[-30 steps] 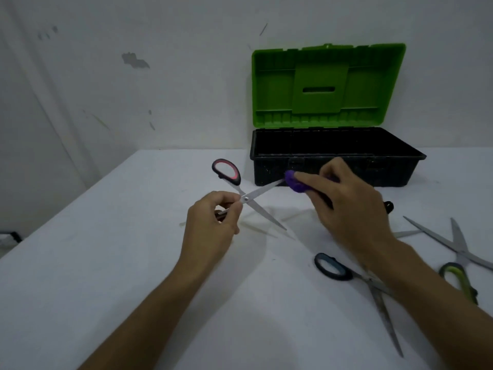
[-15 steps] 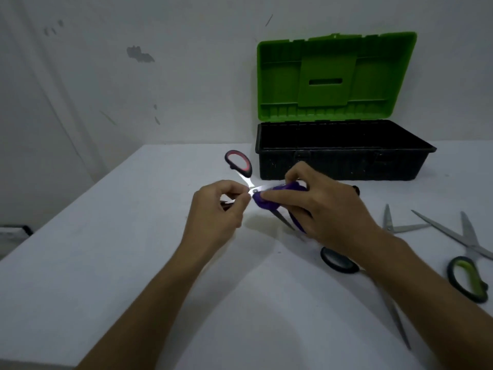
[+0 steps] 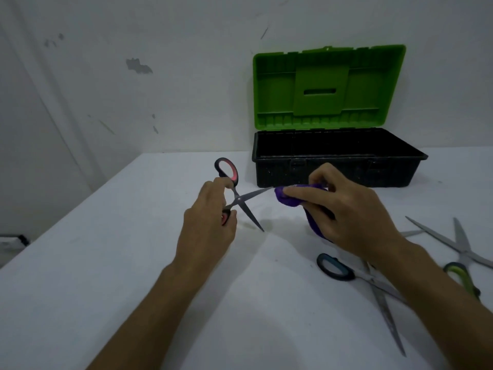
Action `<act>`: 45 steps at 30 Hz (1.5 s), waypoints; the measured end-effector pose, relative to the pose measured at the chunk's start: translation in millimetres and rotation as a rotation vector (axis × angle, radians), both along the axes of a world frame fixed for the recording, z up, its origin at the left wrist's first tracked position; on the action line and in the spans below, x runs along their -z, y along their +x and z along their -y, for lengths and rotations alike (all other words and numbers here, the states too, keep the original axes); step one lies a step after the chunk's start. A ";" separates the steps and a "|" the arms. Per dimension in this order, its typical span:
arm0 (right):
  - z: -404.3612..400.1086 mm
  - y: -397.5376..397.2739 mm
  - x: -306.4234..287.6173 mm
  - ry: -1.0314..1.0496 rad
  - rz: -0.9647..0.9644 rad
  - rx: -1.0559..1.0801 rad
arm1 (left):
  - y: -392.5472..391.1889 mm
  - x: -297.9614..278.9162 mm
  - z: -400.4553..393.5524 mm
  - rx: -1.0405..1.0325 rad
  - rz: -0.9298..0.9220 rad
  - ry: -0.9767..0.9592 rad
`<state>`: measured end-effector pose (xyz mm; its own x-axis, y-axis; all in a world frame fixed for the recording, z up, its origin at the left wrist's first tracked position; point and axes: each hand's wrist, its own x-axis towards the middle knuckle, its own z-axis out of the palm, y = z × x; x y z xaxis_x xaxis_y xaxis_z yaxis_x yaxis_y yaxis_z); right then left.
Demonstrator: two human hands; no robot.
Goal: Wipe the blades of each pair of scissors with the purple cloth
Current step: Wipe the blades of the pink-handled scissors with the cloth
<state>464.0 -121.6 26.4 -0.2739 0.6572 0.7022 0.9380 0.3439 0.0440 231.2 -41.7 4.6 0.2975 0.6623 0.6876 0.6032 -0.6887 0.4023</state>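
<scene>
1. Nearest: both forearms enter from the bottom edge over the white table [image 3: 80,276].
2. Low right on the table: blue-handled scissors [image 3: 336,268], blades spread, partly hidden under the right forearm.
3. Far right: green-handled scissors [image 3: 462,276], blades open, lying flat. One more blade tip [image 3: 412,233] pokes out beside the right wrist; can't tell what it belongs to.
4. Left hand [image 3: 206,231]: fingers curled round the lower handle of the red-handled scissors [image 3: 240,200], held above the table. Blades crossed open in an X, upper handle loop free, lower blade tip pointing down at the tabletop.
5. Right hand [image 3: 349,212]: thumb and fingers pinch the purple cloth [image 3: 289,197], bunched round the tip end of the upper blade. Rest of the cloth hangs below the palm.
6. Behind the hands: toolbox [image 3: 338,166], black base, green lid [image 3: 328,86] standing upright, open.
7. Furthest: scuffed white wall [image 3: 138,66] with a patch of chipped paint.
</scene>
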 end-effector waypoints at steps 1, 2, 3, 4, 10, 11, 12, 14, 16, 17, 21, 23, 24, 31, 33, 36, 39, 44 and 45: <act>-0.1 0.1 0.2 0.009 -0.008 0.005 | -1.2 -0.2 -0.6 0.002 -0.010 0.005; -0.1 0.3 -0.1 0.018 -0.021 0.010 | -2.7 -0.6 -1.5 -0.001 -0.016 0.008; -0.1 0.4 -0.8 0.033 -0.035 0.012 | -3.7 -0.8 -2.8 -0.007 -0.021 0.016; 0.3 0.3 -1.7 0.051 -0.050 0.013 | -4.1 -1.5 -3.6 -0.016 -0.027 0.022; 2.4 -0.8 -3.9 0.222 -0.196 -0.002 | 0.5 -0.3 -4.0 -0.020 0.038 0.029; 2.7 -1.1 -4.6 0.247 -0.223 -0.006 | 1.9 0.0 -4.1 0.011 0.084 -0.042; 3.1 -1.7 -5.1 0.263 -0.240 -0.009 | 3.0 -0.6 -3.9 0.050 0.145 -0.154; 2.7 -4.1 -4.7 0.268 -0.243 -0.017 | 6.0 -7.2 0.2 0.182 0.340 -0.532; 0.7 -7.3 -2.4 0.243 -0.220 -0.029 | 8.8 -16.1 7.1 0.346 0.553 -0.906; -0.6 -8.7 -0.9 0.224 -0.207 -0.034 | 10.8 -19.9 10.2 0.422 0.633 -1.029; -2.8 -11.0 3.8 0.192 -0.196 -0.050 | 15.9 -24.8 18.5 0.606 0.738 -1.234; -2.6 -10.1 3.6 0.203 -0.205 -0.055 | 16.2 -24.2 20.2 0.611 0.725 -1.247; -2.6 -9.7 3.1 0.209 -0.211 -0.058 | 15.7 -23.2 21.2 0.606 0.697 -1.235; -2.8 -11.6 3.1 0.175 -0.153 -0.089 | 15.0 -15.1 24.0 0.571 0.445 -1.109; -4.3 -16.2 6.7 0.159 -0.077 -0.134 | 17.7 -14.8 28.1 0.582 0.411 -1.100; -7.3 -25.8 15.1 0.103 0.015 -0.172 | 21.4 -15.6 33.9 0.534 0.377 -1.037; -14.8 -23.9 18.1 0.074 0.008 -0.124 | 18.6 -15.6 31.1 0.537 0.301 -0.882; -24.2 6.7 5.4 0.126 -0.203 0.191 | 16.1 -13.7 28.0 0.461 0.259 -0.862; -21.6 7.9 5.3 0.144 -0.223 0.188 | 16.8 -13.9 26.8 0.436 0.278 -0.869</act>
<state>471.9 -99.9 21.0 0.0138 0.5714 0.8206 0.9764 0.1692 -0.1343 248.1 -68.5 18.5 0.5359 0.8383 0.1008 0.1771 -0.2284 0.9573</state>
